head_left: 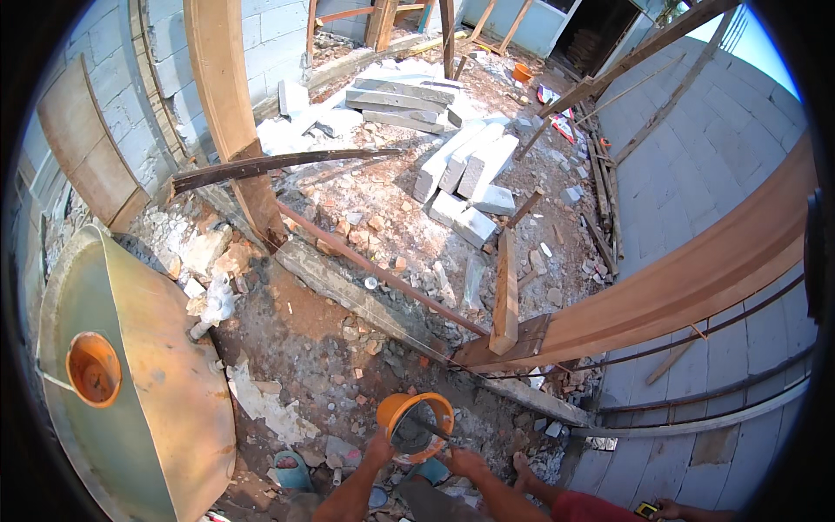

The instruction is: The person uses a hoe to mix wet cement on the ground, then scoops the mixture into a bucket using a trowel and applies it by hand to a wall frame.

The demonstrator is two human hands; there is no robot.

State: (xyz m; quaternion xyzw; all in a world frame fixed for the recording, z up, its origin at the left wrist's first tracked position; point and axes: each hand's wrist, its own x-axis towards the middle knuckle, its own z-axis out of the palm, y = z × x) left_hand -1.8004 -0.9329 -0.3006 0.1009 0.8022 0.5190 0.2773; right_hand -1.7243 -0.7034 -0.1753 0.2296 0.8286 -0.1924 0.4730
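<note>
An orange bucket [390,408] with wet grey mortar [411,435] in it stands in front of me, tilted a little toward me. My left hand [379,447] is closed on the bucket's left rim. In my right hand [467,462], at the other side of the bucket, is a dark-shafted tool [428,425]. Its shaft reaches over the rim into the bucket; I cannot make out the shape of its far end. My sandalled feet stand on rubble close below the bucket.
At left is a large tank [174,348] holding water, with a small orange bucket [94,369] in it. A low concrete beam [348,304] and wooden door frame [661,278] cross ahead. Pale blocks [470,165] lie beyond. A co-worker's hand [668,510] holds a yellow tape measure [646,510] at right.
</note>
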